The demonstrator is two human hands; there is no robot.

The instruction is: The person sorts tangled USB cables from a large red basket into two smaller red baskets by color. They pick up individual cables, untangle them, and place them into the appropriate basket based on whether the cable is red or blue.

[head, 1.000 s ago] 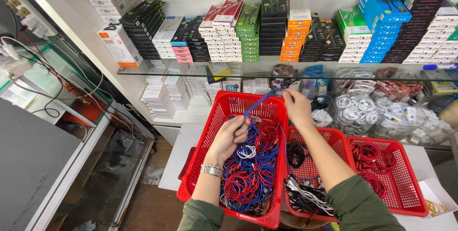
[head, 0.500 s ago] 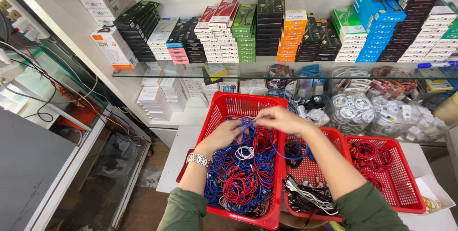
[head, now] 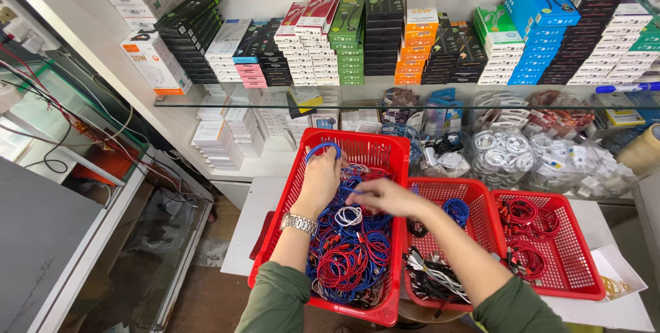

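While your left hand grips a blue cable near the red basket's back edge, your right hand pinches another cable over the pile's middle.

stacked colourful boxes on glass shelf, white boxes beneath
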